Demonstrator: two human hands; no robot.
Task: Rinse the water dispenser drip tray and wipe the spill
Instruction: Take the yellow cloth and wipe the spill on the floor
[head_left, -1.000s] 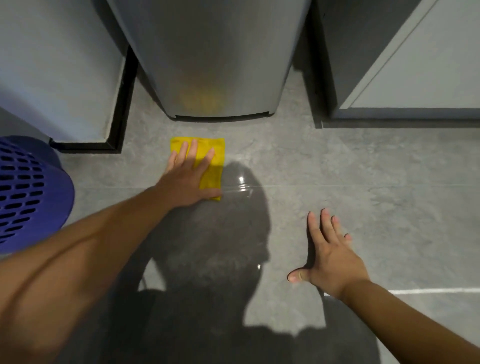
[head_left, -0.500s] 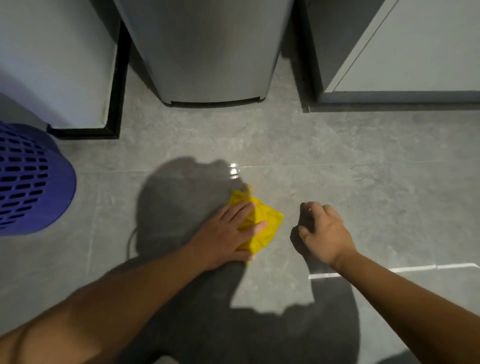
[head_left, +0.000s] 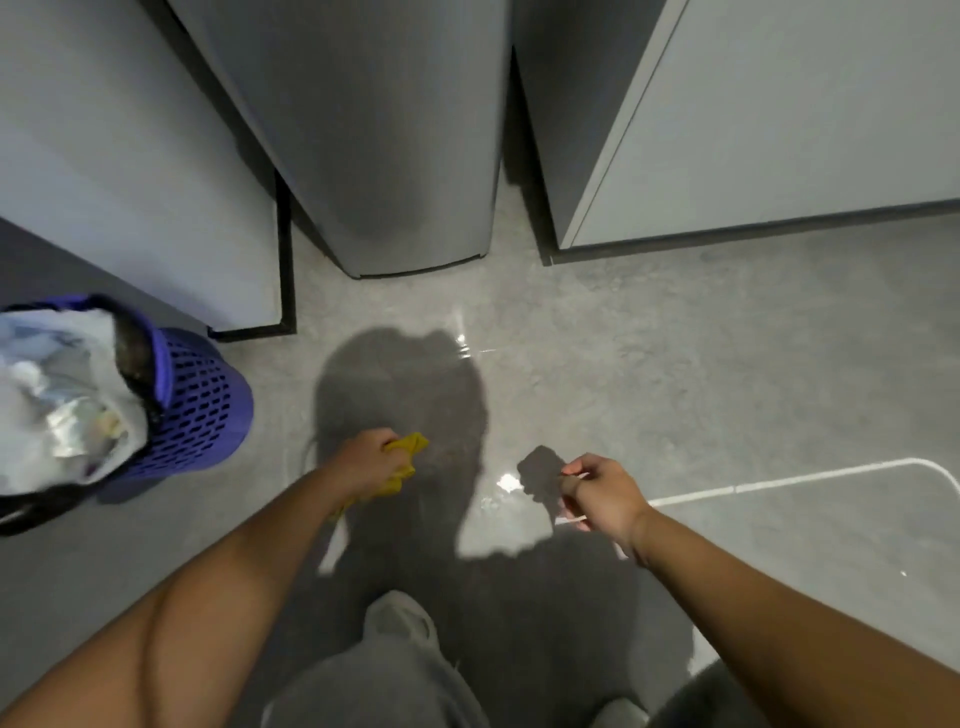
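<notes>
Two tall grey cabinets (head_left: 130, 156) (head_left: 779, 119) flank the silver water dispenser (head_left: 384, 135) at the far edge of the floor (head_left: 727, 364), and the dispenser's base meets the tiles between them. Only its lower body shows, so whether the drip tray is back in place, or rinsed at all, cannot be told. The grey tiled floor fills the rest of the view, mostly dull, with a few bright wet glints near a grout line just in front of the dispenser and again close to the right hand. A purple basket (head_left: 202, 400) lined with a plastic bag stands at the left edge, well apart from the spill area. The left hand (head_left: 366, 462) is raised off the tiles with its fingers clamped around a bunched yellow cloth (head_left: 408, 457). The right hand (head_left: 602, 493) hangs loosely curled beside it, holding nothing.

Judging by this, the wiping looks mostly done, though the shiny patches suggest some dampness is left to mop up.
</notes>
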